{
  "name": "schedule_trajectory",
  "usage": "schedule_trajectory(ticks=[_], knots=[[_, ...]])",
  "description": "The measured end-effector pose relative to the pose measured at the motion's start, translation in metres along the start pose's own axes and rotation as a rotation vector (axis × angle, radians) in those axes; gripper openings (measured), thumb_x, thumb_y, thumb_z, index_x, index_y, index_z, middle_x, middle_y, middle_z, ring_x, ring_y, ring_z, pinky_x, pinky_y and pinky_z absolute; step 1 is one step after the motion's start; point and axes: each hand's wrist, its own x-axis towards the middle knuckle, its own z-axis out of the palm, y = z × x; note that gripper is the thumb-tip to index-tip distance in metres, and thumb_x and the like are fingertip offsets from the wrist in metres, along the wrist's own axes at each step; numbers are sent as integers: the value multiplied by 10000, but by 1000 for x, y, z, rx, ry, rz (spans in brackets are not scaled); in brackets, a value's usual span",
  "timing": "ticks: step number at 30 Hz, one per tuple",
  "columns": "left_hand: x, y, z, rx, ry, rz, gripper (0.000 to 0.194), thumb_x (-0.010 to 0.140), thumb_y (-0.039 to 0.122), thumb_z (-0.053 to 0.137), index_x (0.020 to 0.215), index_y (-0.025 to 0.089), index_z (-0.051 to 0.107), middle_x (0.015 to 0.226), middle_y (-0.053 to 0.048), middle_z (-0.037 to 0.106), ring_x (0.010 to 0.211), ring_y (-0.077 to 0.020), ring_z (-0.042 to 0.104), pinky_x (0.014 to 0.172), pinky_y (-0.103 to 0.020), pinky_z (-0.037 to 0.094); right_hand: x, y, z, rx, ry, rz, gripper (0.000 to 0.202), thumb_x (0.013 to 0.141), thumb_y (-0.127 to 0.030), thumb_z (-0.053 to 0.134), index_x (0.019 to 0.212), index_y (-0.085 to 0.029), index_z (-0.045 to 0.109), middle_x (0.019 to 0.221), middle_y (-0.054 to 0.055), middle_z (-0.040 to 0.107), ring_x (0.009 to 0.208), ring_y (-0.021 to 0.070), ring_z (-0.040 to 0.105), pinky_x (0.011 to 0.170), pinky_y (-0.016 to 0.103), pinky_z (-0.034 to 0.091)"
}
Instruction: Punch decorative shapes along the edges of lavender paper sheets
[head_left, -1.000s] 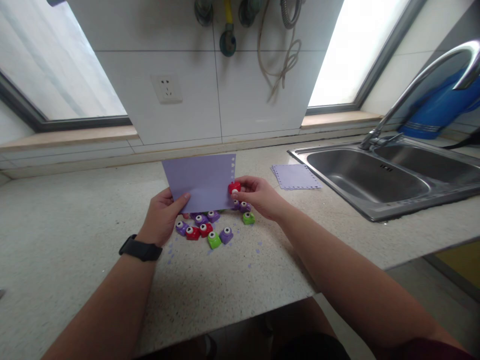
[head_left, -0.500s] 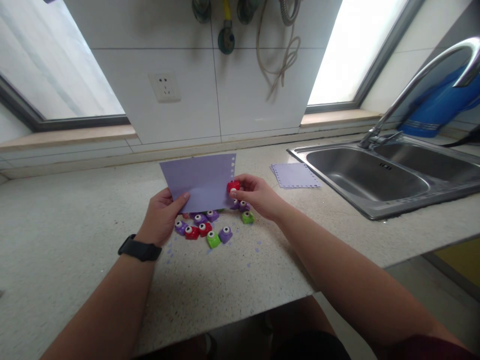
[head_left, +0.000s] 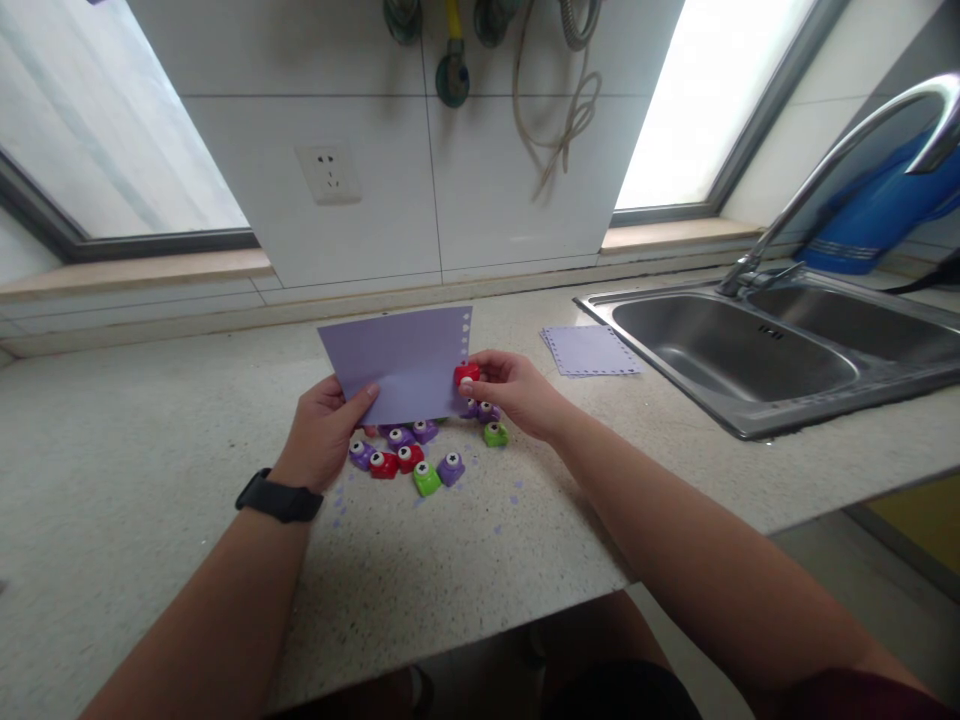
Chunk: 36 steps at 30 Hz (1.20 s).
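Note:
A sheet of lilac paper (head_left: 401,365) is raised above the counter, its lower left part pinched by my left hand (head_left: 324,430). Shaped holes run down the sheet's right edge. My right hand (head_left: 517,388) grips a red craft punch (head_left: 466,373) at that edge, below the holes; whether the paper sits inside its slot I cannot tell. Under and in front of the sheet lie several more punches: a green punch (head_left: 426,478), a purple punch (head_left: 451,467), a red punch (head_left: 384,465) and others, some partly hidden by the paper.
Lilac sheets with punched edges (head_left: 591,350) lie stacked at the right, near the steel sink (head_left: 731,345) with its faucet (head_left: 840,160). Small lilac paper bits (head_left: 517,485) are scattered on the speckled counter (head_left: 187,420). A tiled wall (head_left: 360,235) stands behind.

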Motion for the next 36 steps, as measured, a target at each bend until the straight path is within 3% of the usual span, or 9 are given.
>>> schedule_trajectory(ticks=[36], knots=[[-1,1,0,26,-3,5,377,715,352,876,1013,163,745,952,-65,771,518,-100,588,431,-211,483,-1,-1,0,10,-33,-9,297,706,-287,901,949,-233,741,943,28,744,851,159,681,832,347,564]])
